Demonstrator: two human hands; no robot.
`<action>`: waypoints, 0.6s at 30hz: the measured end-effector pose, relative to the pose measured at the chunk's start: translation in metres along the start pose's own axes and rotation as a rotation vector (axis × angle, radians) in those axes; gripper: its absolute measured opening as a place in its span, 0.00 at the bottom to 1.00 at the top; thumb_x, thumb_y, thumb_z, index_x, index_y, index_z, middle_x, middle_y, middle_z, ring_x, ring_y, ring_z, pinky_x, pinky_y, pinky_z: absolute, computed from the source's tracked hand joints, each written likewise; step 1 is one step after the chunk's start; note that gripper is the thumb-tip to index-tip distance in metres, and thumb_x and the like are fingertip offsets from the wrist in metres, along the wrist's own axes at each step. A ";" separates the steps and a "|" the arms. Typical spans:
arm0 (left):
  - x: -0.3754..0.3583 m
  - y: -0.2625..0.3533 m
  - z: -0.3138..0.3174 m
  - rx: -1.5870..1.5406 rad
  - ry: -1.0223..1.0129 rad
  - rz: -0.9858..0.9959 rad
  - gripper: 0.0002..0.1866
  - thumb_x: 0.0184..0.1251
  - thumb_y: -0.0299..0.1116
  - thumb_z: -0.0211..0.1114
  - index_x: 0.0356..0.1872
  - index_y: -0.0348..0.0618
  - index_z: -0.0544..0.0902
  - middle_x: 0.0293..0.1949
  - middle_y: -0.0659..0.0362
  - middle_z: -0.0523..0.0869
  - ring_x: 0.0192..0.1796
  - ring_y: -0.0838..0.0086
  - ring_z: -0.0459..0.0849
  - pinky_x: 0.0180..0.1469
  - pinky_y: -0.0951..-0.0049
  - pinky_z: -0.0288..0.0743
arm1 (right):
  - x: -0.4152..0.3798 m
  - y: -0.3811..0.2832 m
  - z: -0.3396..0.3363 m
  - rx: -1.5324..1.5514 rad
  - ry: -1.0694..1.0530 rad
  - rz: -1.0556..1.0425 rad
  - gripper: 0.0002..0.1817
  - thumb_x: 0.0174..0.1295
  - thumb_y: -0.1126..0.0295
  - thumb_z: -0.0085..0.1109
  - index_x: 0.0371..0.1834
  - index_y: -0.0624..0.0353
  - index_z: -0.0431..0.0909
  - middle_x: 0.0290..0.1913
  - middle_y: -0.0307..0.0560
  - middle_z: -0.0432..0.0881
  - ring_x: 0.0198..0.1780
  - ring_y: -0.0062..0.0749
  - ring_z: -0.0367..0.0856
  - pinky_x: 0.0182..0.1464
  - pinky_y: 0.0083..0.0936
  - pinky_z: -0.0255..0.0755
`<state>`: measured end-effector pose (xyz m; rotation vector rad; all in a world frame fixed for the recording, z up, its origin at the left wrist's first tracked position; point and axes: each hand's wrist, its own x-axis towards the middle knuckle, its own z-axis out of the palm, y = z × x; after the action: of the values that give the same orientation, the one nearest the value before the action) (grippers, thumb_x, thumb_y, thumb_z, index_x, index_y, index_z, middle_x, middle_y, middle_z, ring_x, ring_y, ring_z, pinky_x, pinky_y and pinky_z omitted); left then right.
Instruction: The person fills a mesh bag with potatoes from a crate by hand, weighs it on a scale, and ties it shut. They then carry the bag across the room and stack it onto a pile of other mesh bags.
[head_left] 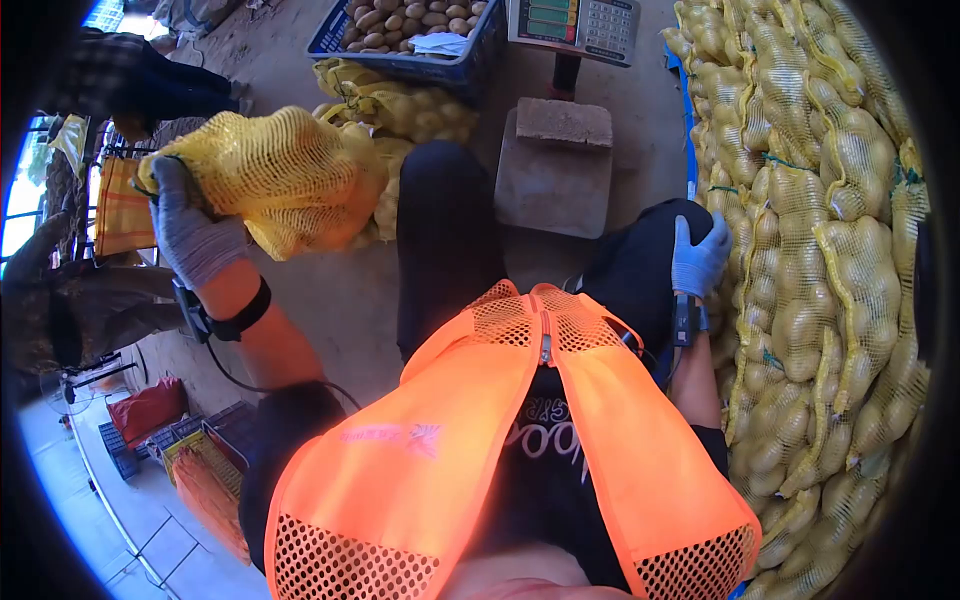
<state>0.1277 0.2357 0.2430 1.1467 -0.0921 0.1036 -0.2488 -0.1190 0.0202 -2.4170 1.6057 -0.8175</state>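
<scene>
My left hand (195,225), in a grey glove, is closed on the gathered end of a yellow mesh bag of potatoes (280,180). The bag lies on its side, bulging away to the right of the hand; my fingertips are partly hidden. Behind it, another yellow mesh bag of potatoes (430,112) rests against the crate. My right hand (700,258), also gloved, lies by my bent knee with the thumb apart from the fingers and nothing visible in it. Just right of it are stacked mesh bags of potatoes (800,250).
A blue crate (475,72) of loose potatoes stands at the top. Beside it is a platform scale (552,190) with a brick-like block (565,122) on its plate and a raised display (572,25). A person in dark clothes (130,85) is at the upper left.
</scene>
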 end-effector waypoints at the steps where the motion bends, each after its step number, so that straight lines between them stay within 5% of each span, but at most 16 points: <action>1: 0.003 0.013 0.016 -0.082 -0.036 -0.034 0.18 0.66 0.42 0.64 0.47 0.40 0.79 0.45 0.57 0.84 0.49 0.67 0.83 0.54 0.63 0.77 | 0.001 -0.009 -0.003 0.001 0.005 0.007 0.31 0.54 0.57 0.68 0.57 0.61 0.68 0.54 0.57 0.73 0.59 0.51 0.70 0.61 0.41 0.65; 3: 0.004 0.032 0.053 -0.136 -0.145 0.010 0.16 0.65 0.41 0.65 0.46 0.39 0.80 0.45 0.57 0.85 0.49 0.66 0.83 0.54 0.61 0.77 | 0.008 -0.032 -0.005 0.109 0.297 -0.284 0.36 0.53 0.60 0.70 0.61 0.63 0.64 0.55 0.57 0.73 0.60 0.50 0.70 0.62 0.41 0.64; 5: 0.003 0.031 0.084 -0.053 -0.262 0.075 0.15 0.66 0.40 0.65 0.45 0.39 0.80 0.44 0.57 0.85 0.49 0.66 0.83 0.54 0.61 0.77 | 0.012 -0.068 -0.009 0.501 -0.041 -0.286 0.40 0.52 0.61 0.72 0.66 0.59 0.59 0.56 0.54 0.73 0.59 0.46 0.71 0.60 0.40 0.66; 7: 0.004 0.019 0.111 0.017 -0.384 0.144 0.14 0.66 0.40 0.64 0.45 0.40 0.80 0.44 0.57 0.85 0.49 0.66 0.83 0.54 0.61 0.77 | 0.011 -0.096 0.013 1.219 -0.713 0.024 0.43 0.56 0.56 0.70 0.70 0.55 0.54 0.58 0.52 0.72 0.58 0.42 0.72 0.58 0.40 0.69; 9: 0.005 -0.002 0.132 -0.220 -0.445 -0.173 0.13 0.67 0.38 0.64 0.44 0.39 0.80 0.43 0.56 0.85 0.47 0.65 0.84 0.54 0.61 0.78 | 0.008 -0.125 0.020 1.347 -1.121 0.272 0.44 0.59 0.44 0.62 0.72 0.52 0.52 0.62 0.53 0.68 0.58 0.44 0.72 0.57 0.41 0.70; 11: -0.007 -0.040 0.154 -0.239 -0.460 -0.238 0.13 0.66 0.37 0.64 0.43 0.38 0.79 0.39 0.56 0.85 0.45 0.67 0.85 0.49 0.62 0.81 | 0.002 -0.139 0.046 1.455 -1.422 0.716 0.48 0.58 0.30 0.49 0.73 0.49 0.50 0.65 0.57 0.65 0.60 0.51 0.70 0.57 0.47 0.69; 12: -0.016 -0.060 0.169 -0.134 -0.383 -0.218 0.10 0.67 0.37 0.63 0.39 0.41 0.79 0.32 0.60 0.84 0.34 0.74 0.85 0.38 0.73 0.82 | 0.003 -0.144 0.055 1.456 -1.409 0.726 0.48 0.58 0.30 0.49 0.73 0.49 0.50 0.65 0.57 0.65 0.60 0.51 0.70 0.57 0.47 0.69; 14: -0.027 -0.109 0.180 -0.085 -0.532 -0.286 0.07 0.67 0.36 0.64 0.32 0.47 0.77 0.21 0.69 0.75 0.18 0.86 0.69 0.22 0.85 0.65 | 0.006 -0.148 0.073 1.632 -1.535 1.121 0.49 0.55 0.23 0.39 0.73 0.44 0.51 0.68 0.56 0.61 0.63 0.58 0.66 0.58 0.55 0.66; 16: -0.064 -0.140 0.201 -0.019 -0.512 -0.374 0.06 0.67 0.35 0.63 0.32 0.47 0.78 0.21 0.70 0.75 0.17 0.87 0.66 0.18 0.85 0.55 | 0.001 -0.145 0.094 1.669 -1.373 1.279 0.51 0.51 0.21 0.38 0.72 0.42 0.54 0.67 0.53 0.62 0.64 0.55 0.65 0.58 0.57 0.66; 18: -0.074 -0.182 0.202 0.023 -0.705 -0.441 0.06 0.67 0.34 0.64 0.34 0.45 0.79 0.24 0.70 0.77 0.20 0.87 0.71 0.21 0.86 0.63 | -0.004 -0.136 0.103 1.693 -1.210 1.436 0.52 0.47 0.18 0.37 0.70 0.41 0.57 0.67 0.50 0.64 0.65 0.52 0.64 0.57 0.59 0.66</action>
<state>0.0739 -0.0257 0.1520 1.1582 -0.4583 -0.6971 -0.0874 -0.0762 -0.0151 -0.0752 0.8062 -0.0443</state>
